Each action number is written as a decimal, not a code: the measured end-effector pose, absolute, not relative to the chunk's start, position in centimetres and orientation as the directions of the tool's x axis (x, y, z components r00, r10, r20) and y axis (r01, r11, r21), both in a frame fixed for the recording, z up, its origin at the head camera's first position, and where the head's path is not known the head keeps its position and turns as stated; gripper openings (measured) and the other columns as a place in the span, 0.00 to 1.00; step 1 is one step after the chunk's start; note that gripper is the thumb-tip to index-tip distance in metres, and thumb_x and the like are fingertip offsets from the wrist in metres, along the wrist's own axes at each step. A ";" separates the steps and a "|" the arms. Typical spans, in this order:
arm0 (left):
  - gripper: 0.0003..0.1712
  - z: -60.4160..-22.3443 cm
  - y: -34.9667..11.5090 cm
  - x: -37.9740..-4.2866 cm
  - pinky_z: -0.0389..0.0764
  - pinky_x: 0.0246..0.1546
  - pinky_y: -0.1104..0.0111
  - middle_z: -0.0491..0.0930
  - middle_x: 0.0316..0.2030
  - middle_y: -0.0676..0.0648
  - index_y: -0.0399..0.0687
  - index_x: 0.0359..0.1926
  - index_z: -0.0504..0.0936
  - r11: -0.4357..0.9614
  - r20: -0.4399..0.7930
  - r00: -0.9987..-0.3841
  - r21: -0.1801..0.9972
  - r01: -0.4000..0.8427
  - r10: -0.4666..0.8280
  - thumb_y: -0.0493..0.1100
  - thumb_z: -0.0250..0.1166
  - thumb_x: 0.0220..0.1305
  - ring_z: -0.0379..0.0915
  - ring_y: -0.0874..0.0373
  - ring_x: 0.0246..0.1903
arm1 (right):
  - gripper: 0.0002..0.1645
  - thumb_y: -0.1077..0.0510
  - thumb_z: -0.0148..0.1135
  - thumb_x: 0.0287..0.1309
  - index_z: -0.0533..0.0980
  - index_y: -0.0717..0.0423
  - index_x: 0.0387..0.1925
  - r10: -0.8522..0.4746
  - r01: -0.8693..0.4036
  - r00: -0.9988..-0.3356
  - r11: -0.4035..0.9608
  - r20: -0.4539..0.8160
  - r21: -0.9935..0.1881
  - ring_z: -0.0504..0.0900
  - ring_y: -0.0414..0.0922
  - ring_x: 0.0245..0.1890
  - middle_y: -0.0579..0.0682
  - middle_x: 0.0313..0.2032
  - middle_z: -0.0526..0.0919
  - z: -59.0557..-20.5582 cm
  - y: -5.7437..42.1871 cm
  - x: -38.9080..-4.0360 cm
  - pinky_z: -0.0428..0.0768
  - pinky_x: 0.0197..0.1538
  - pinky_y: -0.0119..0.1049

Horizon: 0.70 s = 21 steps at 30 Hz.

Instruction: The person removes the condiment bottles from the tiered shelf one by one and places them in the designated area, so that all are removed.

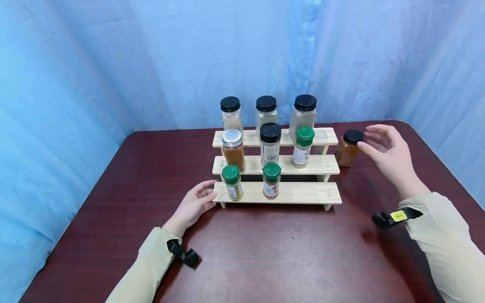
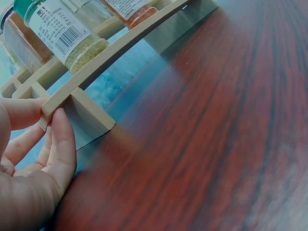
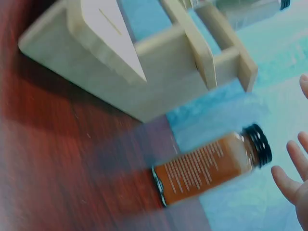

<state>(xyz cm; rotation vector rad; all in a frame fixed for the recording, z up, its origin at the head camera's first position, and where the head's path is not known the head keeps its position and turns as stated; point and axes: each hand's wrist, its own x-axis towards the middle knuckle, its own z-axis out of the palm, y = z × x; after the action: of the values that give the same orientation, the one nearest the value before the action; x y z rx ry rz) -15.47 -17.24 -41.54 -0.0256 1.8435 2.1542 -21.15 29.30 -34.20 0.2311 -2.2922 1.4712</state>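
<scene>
A three-tier wooden spice rack [image 1: 303, 193] stands on the table, bearing several jars. My left hand [image 1: 195, 202] pinches the left end of its lowest shelf; in the left wrist view the thumb and a finger [image 2: 62, 139] are on either side of the shelf corner. To the right of the rack, a spice jar [image 1: 346, 153] with reddish-brown powder and a black lid stands upright on the table. Beside that lid is my right hand [image 1: 390, 155], fingers spread and loosely bent. The right wrist view shows a gap between its fingertips [image 3: 281, 175] and the jar [image 3: 202, 168].
Black-lidded jars [image 1: 266, 109] line the top shelf. On the middle shelf are a silver-lidded jar [image 1: 233, 151], a black-capped jar [image 1: 270, 145] and a green-capped jar [image 1: 302, 147]. Two green-capped jars [image 1: 271, 181] stand on the lowest. Blue curtains [image 1: 170, 63] surround the dark table [image 1: 265, 252].
</scene>
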 end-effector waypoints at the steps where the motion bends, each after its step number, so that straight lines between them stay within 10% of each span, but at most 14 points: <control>1: 0.29 -41.5 -17.2 -15.5 0.77 0.36 0.78 0.75 0.33 0.58 0.34 0.68 0.55 -0.126 -0.208 -0.953 0.963 -0.239 0.218 0.29 0.50 0.68 0.74 0.70 0.32 | 0.27 0.70 0.63 0.55 0.70 0.55 0.56 0.075 -0.368 -0.898 0.409 0.433 -0.835 0.74 0.29 0.49 0.34 0.48 0.74 -34.2 29.1 -20.9 0.73 0.46 0.15; 21: 0.29 -41.5 -17.2 -15.5 0.77 0.35 0.78 0.76 0.33 0.58 0.34 0.68 0.55 -0.127 -0.212 -0.952 0.962 -0.243 0.219 0.29 0.50 0.68 0.75 0.69 0.31 | 0.26 0.80 0.56 0.51 0.72 0.65 0.53 -0.165 -0.569 -0.814 0.032 0.557 -0.822 0.77 0.36 0.49 0.45 0.49 0.78 -34.2 25.1 -17.2 0.75 0.51 0.21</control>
<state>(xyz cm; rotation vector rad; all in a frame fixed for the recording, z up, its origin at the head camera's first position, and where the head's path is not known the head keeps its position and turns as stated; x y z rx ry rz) -15.54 -17.18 -41.52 -0.0276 1.8418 2.1517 -17.20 25.08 -34.15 0.7493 -2.0065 1.8456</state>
